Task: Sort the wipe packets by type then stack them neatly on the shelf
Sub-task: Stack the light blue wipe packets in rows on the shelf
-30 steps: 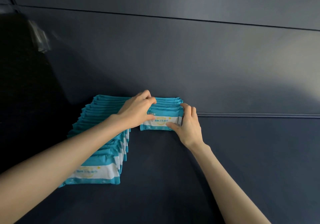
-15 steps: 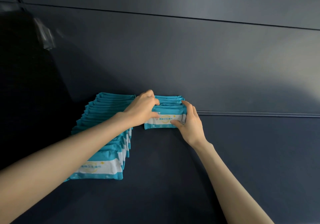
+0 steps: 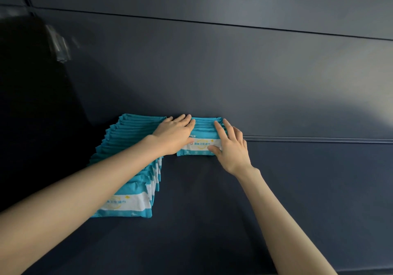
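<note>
**Squaring up the short stack at the back of the shelf**

Here's the short stack (image 3: 200, 146), a handful of teal packets standing on edge, pressed against the back edge of the shelf (image 3: 202, 211), label facing front. The left grip (image 3: 174, 133) lies flat and open, fingers straight across the stack's left end. The right grip (image 3: 231, 145) is open too, fingers spread over the right end and thumb at the front packet's lower corner. Nothing is pinched. Both palms are simply bracketing the pile.

This looks like the tidy-up step, and the trick is even pressure. Push in from both ends together so the packets line up flush, then press the front face back towards the wall (image 3: 212, 73) so none leans forward. Go gently, because these soft pouches will likely buckle or fan out if squeezed hard.

Just beside the left grip runs the long row (image 3: 123, 134), the same teal packets reaching towards the front edge along the left side, partly hidden under the forearm. There's a gap between row and stack, so watch the left wrist doesn't nudge that row's rear packets askew. The packets all look like one type from here.
</note>
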{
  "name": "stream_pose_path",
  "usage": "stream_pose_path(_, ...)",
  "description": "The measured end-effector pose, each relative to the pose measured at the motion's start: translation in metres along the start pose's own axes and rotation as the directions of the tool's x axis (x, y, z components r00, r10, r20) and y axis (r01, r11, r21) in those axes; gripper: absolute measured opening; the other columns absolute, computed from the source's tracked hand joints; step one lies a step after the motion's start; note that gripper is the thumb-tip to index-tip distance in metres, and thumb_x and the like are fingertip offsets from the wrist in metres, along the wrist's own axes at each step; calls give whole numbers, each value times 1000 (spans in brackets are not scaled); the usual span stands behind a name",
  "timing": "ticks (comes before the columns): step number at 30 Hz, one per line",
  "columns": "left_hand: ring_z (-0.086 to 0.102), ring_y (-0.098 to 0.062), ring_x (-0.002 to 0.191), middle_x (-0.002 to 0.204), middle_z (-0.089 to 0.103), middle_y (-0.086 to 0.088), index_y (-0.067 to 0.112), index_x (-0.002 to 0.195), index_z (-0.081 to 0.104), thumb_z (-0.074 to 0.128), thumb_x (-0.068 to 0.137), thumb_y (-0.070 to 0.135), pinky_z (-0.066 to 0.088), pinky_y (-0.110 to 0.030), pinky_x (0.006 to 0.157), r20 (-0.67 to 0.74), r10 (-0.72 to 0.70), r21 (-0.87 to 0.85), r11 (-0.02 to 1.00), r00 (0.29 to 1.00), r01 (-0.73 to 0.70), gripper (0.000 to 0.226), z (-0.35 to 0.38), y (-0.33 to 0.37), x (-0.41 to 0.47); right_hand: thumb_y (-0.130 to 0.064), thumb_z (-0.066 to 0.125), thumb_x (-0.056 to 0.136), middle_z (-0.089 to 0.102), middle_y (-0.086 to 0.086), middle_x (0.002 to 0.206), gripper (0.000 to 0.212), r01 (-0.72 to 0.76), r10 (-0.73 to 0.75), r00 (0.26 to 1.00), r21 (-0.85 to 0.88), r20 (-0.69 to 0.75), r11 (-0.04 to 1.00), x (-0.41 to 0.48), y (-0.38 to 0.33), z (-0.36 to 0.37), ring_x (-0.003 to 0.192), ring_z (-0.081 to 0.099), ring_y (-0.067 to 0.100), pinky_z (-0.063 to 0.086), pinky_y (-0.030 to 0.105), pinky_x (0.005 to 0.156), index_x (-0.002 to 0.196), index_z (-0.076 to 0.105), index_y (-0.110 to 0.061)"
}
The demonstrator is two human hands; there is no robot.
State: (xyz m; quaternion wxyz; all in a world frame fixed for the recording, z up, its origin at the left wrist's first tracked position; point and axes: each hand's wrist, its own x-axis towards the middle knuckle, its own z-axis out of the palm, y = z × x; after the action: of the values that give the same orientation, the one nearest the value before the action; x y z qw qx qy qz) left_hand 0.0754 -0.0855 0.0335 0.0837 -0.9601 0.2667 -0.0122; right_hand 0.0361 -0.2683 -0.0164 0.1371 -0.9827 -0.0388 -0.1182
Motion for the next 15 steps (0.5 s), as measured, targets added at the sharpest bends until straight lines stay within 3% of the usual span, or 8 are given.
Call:
stream_pose_path(5,7,-22,147,159,6,-8,8,151,9,32,102,41,11,-41,118,11,7,9,1000,1000,-7,63,-8,2,-3,-45,44,97,-1,2,160,71,-39,43,998,-73,49,997,-3,-8,-8,144,5,29,17,45,115,152,3,-26)
stream_pose_path(8,17,-25,144,156,21,-9,9,147,28,39,100,39,16,-43,115,-36,13,-15,1000,999,-13,56,-14,4,-8,-43,47,96,-1,5,160,70,-60,62,997,-61,42,996,-9,-14,-20,144,4,30,17,45,114,152,10,-23)
stream_pose_path(11,34,-24,133,142,42,-6,12,132,49,43,97,38,28,-39,106,-169,19,-42,999,985,-26,44,-24,11,-16,-37,49,97,5,7,159,61,-72,72,997,5,-15,997,-18,-20,-40,142,10,30,22,43,111,149,23,-20)
stream_pose_path(15,41,-22,124,133,49,0,15,131,51,45,97,35,33,-36,97,-353,36,-118,990,935,-83,39,-40,33,-34,-33,50,97,24,7,154,47,-69,83,986,99,-142,993,-42,-22,-74,136,22,28,34,41,103,138,42,-13)
